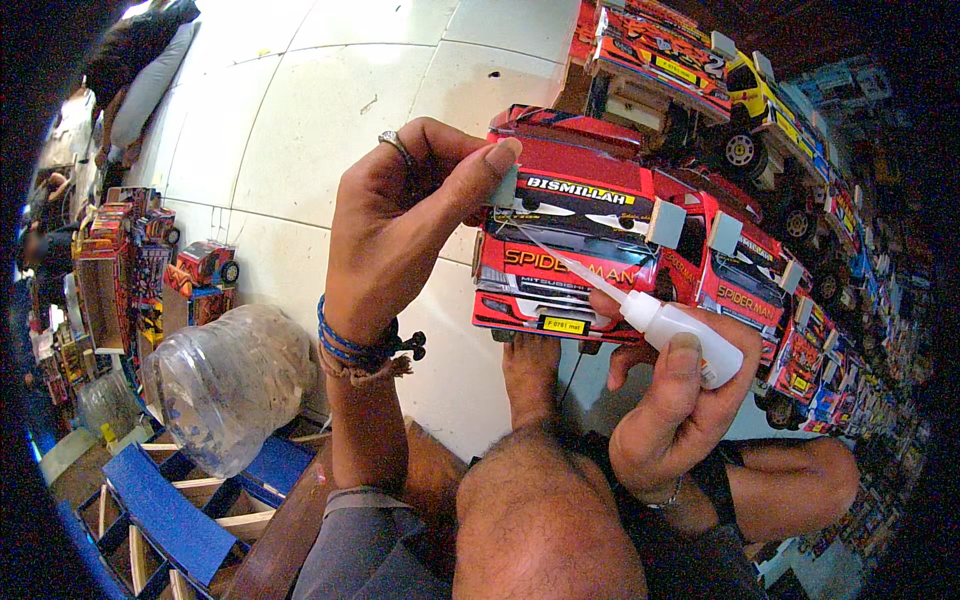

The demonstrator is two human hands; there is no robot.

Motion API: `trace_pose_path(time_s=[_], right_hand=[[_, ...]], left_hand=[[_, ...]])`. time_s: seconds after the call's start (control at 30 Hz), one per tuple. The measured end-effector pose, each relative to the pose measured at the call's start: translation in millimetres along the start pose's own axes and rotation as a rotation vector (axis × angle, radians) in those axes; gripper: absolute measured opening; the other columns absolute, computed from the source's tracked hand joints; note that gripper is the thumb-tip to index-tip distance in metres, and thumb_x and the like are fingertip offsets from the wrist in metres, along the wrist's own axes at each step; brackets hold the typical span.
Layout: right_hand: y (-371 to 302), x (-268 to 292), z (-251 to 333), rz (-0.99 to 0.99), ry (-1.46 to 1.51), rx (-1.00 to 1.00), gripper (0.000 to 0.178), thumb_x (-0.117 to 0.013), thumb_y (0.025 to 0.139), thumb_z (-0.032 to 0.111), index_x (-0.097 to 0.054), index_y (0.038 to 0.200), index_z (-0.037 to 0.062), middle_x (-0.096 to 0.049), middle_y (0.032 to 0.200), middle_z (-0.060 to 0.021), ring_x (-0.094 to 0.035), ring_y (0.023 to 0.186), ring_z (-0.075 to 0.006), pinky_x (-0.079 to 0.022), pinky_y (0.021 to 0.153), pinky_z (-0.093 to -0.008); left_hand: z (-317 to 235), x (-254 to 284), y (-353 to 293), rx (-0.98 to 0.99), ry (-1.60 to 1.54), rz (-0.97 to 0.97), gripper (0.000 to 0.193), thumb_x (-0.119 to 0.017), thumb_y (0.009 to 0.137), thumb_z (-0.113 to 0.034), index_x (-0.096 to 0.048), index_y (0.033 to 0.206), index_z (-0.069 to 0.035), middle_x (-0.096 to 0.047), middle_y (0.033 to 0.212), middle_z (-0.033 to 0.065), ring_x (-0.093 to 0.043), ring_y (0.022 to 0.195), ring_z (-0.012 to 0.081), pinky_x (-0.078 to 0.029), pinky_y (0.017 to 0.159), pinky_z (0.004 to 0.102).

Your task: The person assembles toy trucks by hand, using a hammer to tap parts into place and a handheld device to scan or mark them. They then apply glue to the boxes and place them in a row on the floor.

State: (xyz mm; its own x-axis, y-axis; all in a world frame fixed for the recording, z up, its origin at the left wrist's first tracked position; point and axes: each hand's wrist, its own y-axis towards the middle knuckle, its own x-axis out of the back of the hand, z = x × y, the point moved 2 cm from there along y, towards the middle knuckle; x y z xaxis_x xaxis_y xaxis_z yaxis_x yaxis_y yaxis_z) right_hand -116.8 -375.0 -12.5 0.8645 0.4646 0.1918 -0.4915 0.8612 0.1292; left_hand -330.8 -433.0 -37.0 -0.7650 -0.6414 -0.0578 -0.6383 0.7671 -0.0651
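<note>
Between thumb and forefinger, my left hand [395, 210] pinches a small pale flat piece [504, 188] against the upper left front corner of a red toy truck [570, 275]. My right hand [675, 410] is wrapped round a small white glue bottle [695, 342]. Its long thin nozzle [575, 262] slants up and left across the truck's windscreen, the tip near the held piece. A similar pale grey piece [666, 223] stands at the truck's other front corner. My left fingertips are partly hidden behind the thumb and truck.
Several more toy trucks [750, 285] line the right side, close to the red one. On the left lie a clear plastic jar [230, 390], a blue wooden frame [165, 510] and more toy trucks [205, 265]. White floor tiles [330, 100] stretch beyond; my bare foot [530, 375] is beneath the truck.
</note>
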Motion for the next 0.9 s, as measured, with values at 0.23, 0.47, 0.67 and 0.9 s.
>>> trace_pose_path(time_s=[0.23,0.47,0.67,0.9], right_hand=[[1,1,4,0.059,-0.08,-0.028,0.03,-0.039,0.104,0.026,-0.039,0.118,-0.0006,-0.067,0.1,-0.0275,-0.072,0.084,-0.029,-0.05,0.05,-0.0277],[1,0,4,0.051,-0.047,-0.025,0.03,-0.039,0.104,0.026,-0.038,0.118,-0.0007,-0.066,0.101,-0.0281,-0.072,0.084,-0.0296,-0.051,0.05,-0.0282],[2,4,7,0.023,-0.032,0.017,0.032,-0.041,0.104,0.028,-0.038,0.118,-0.001,-0.066,0.097,-0.0279,-0.071,0.077,-0.028,-0.05,0.048,-0.029],[3,13,12,0.036,-0.042,0.006,0.031,-0.045,0.102,0.029,-0.041,0.114,0.0015,-0.067,0.092,-0.0236,-0.069,0.072,-0.0271,-0.049,0.048,-0.0296]], left_hand=[[0,0,0,0.015,-0.018,-0.002,0.021,-0.074,0.092,-0.019,-0.067,0.095,0.0,-0.069,0.082,0.0038,-0.062,0.073,0.0077,-0.053,0.064,0.0231],[1,0,0,0.016,-0.02,-0.018,0.021,-0.074,0.093,-0.019,-0.067,0.095,0.0,-0.068,0.081,0.0027,-0.061,0.072,0.0072,-0.052,0.065,0.0227],[2,1,0,0.017,-0.011,-0.006,0.019,-0.073,0.093,-0.018,-0.067,0.095,0.0,-0.069,0.083,0.003,-0.062,0.073,0.0071,-0.052,0.065,0.0229],[2,-2,0,0.025,-0.053,0.006,0.02,-0.073,0.093,-0.018,-0.067,0.096,0.001,-0.069,0.084,0.0046,-0.064,0.076,0.0089,-0.056,0.067,0.0251]])
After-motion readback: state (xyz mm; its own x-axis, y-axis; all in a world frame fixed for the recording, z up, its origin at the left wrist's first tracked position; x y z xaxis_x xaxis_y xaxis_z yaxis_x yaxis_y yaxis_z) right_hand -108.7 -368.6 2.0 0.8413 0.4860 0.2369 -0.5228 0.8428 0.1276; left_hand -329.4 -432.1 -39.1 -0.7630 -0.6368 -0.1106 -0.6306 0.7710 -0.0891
